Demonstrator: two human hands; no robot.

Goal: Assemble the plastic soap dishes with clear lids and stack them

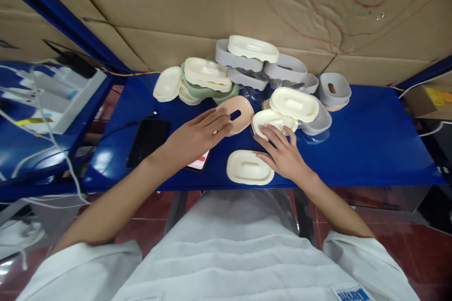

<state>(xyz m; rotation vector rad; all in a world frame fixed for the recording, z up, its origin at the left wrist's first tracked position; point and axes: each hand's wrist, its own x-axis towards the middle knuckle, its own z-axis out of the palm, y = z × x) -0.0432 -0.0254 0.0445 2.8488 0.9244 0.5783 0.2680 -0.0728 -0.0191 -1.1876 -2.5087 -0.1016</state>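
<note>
My left hand [201, 135] holds the left side of a peach plastic piece [245, 114] with a rounded outline and an oval slot. Its fingers lie across the top, and the thumb is hidden. My right hand [286, 154] is open, fingers spread over a cream soap-dish-like piece [263, 120], the fingertips resting on it. Another cream piece [296, 103] overlaps that one from behind. Near the table edge lies a single cream lid-like piece [243, 168] with a raised bar in its middle; my right thumb reaches over its right end.
Behind are piled cream pieces [206, 71], grey pieces [286, 68] and green pieces [196, 90]. A grey slotted piece [334, 88] stands at the right. A lit phone [200, 162] and a black device [147, 141] lie left on the blue table [374, 136]. Cables [52, 136] hang farther left.
</note>
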